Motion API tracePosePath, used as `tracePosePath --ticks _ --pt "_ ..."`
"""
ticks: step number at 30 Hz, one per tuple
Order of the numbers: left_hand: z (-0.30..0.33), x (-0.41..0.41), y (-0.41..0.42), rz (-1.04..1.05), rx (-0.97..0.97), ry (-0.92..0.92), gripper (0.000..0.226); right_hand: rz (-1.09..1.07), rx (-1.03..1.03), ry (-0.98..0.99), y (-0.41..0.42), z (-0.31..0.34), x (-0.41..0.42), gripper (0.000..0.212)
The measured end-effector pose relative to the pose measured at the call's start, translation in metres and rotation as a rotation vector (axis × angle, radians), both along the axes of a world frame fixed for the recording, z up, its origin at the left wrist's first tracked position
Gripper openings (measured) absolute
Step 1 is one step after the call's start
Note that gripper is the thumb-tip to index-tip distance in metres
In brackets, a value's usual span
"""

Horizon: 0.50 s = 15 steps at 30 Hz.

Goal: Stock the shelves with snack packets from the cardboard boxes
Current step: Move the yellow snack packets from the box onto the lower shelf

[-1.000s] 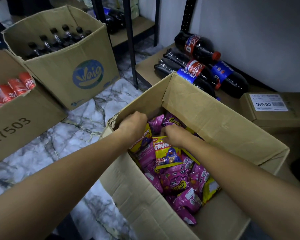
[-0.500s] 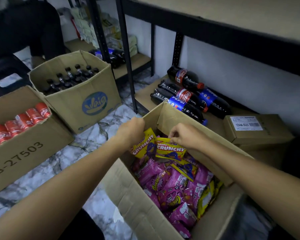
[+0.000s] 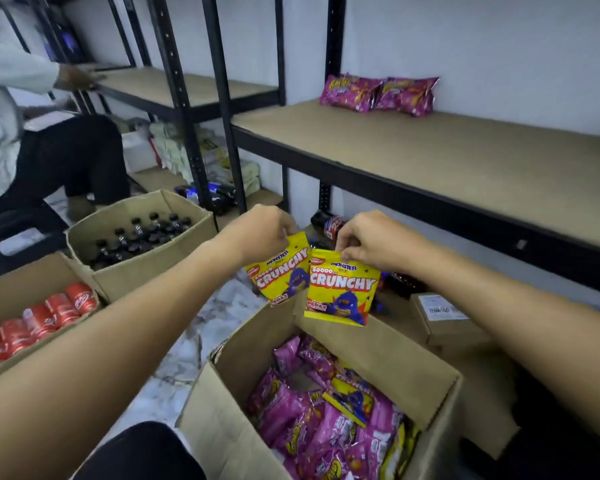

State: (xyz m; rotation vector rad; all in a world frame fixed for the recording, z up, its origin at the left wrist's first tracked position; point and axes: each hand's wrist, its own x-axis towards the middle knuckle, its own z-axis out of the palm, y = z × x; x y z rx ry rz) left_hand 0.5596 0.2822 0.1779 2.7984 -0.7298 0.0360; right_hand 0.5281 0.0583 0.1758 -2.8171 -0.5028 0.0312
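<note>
Hands, left [image 3: 262, 230] and right [image 3: 374, 239], each pinch a yellow packet [image 3: 340, 289] (top edge) above the open box [image 3: 388, 355].

Both yellow foil snack packets you're holding, the left one [image 3: 282, 271] and the right one [image 3: 342, 288], read "MONSTER" up top and "SOOOO... CRUNCHY" in big white letters. Part of "CRUNCHY" shows on another yellow packet [image 3: 352, 389] down in the open cardboard box [image 3: 388, 355]. The white label [image 3: 442, 308] on the small brown carton is too blurry to read.
</note>
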Motion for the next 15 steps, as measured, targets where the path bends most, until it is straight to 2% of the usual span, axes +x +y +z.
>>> tracePosePath --ticks 9,15 --pt "0.137 -0.003 -0.067 -0.154 -0.069 -0.189 0.015 -0.054 -0.052 -0.199 -0.063 0.139 -0.024 0.012" --pt "0.204 -0.005 -0.145 -0.319 -0.124 -0.244 0.012 -0.203 -0.012 -0.318 -0.145 0.210 -0.064 0.022"
